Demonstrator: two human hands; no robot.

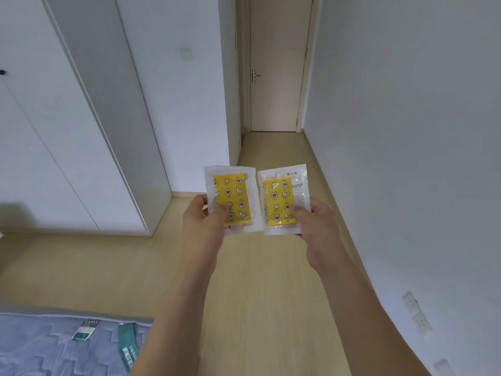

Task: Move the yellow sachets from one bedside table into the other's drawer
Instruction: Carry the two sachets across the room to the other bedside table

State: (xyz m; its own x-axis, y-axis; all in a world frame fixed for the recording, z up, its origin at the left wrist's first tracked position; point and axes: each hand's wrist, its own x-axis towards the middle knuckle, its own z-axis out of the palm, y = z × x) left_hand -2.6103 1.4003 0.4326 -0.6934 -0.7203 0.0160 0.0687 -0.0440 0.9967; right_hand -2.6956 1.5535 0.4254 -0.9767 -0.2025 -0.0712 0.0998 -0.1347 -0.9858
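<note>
Two yellow sachets, printed with stars, flowers and moons inside clear wrappers, are held upright side by side, nearly touching: the left sachet [231, 200] and the right sachet [282, 200].

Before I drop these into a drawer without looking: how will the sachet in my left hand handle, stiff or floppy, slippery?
The left sachet probably flexes: its clear wrapper looks thin. It seems light, since the left hand holds it upright by a thumb pinch alone. The glossy film may be slippery, so grip it firmly.
</note>
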